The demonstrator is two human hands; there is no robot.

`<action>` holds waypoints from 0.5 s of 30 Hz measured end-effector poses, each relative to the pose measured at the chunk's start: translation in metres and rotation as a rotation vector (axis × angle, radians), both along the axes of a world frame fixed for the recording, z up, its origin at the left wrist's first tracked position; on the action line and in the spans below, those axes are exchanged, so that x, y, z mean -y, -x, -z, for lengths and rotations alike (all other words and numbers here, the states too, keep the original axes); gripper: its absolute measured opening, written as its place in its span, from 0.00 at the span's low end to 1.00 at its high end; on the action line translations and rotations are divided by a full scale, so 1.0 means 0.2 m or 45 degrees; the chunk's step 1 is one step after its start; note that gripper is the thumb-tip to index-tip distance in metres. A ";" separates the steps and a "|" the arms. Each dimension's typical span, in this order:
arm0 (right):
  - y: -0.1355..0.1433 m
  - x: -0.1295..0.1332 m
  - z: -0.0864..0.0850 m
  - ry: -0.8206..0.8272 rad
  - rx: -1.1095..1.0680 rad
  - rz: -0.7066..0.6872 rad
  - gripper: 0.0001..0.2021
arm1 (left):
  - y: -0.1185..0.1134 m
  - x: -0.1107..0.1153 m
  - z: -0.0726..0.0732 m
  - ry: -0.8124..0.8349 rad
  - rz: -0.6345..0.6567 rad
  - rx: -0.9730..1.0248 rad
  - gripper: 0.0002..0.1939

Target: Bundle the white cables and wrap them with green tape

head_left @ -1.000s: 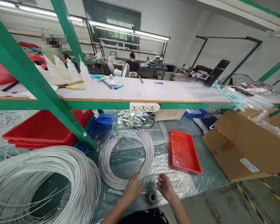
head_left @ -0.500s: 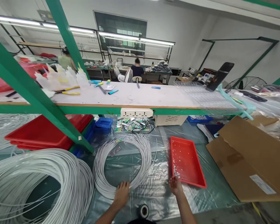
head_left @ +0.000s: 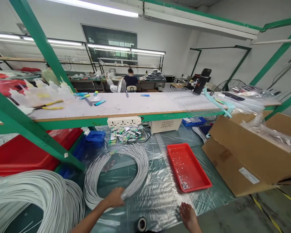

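My left hand (head_left: 115, 196) is closed round the near side of a coil of thin white cable (head_left: 141, 161), which lies flat on the plastic-covered bench. Its fingertips are partly hidden behind the bundle. Just short of the red tray (head_left: 191, 166), my right hand (head_left: 188, 214) is held palm up with its fingers apart and nothing visible in them. Small shiny pieces are scattered in that tray, mostly toward its near left corner. A black roll (head_left: 142, 223) stands between my two forearms, close to my body.
A larger cable coil (head_left: 50, 194) lies at the left, by stacked red trays (head_left: 21, 152). Behind the smaller coil are small green-and-silver parts (head_left: 126, 134) and a power strip (head_left: 124, 121). A cardboard box (head_left: 232, 161) stands at the right. A green post (head_left: 38, 136) slants across the left.
My right hand has drawn back from the red tray's near corner toward me. My left hand stays on the coil, its wrist turned more sideways. The view has swung to the right.
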State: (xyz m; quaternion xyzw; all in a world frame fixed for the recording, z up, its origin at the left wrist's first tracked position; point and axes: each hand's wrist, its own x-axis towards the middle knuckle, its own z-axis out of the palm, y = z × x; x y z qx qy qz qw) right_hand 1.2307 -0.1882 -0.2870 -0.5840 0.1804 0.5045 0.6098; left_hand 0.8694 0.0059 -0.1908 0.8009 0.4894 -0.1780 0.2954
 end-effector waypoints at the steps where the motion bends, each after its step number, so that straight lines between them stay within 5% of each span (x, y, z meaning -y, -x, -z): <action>1: 0.04 0.01 -0.01 0.000 -0.055 0.007 0.06 | 0.01 -0.02 -0.05 -0.008 0.011 0.023 0.21; 4: 0.23 -0.04 -0.05 -0.044 -0.235 0.010 0.03 | 0.01 -0.10 -0.22 -0.075 0.034 0.086 0.24; 9: 0.52 -0.31 -0.13 -0.224 -0.450 -0.108 0.11 | -0.05 -0.24 -0.49 -0.245 0.020 0.127 0.17; 15: 0.32 -0.42 -0.10 -0.176 -0.421 0.060 0.09 | -0.11 -0.35 -0.86 -0.470 -0.118 0.354 0.13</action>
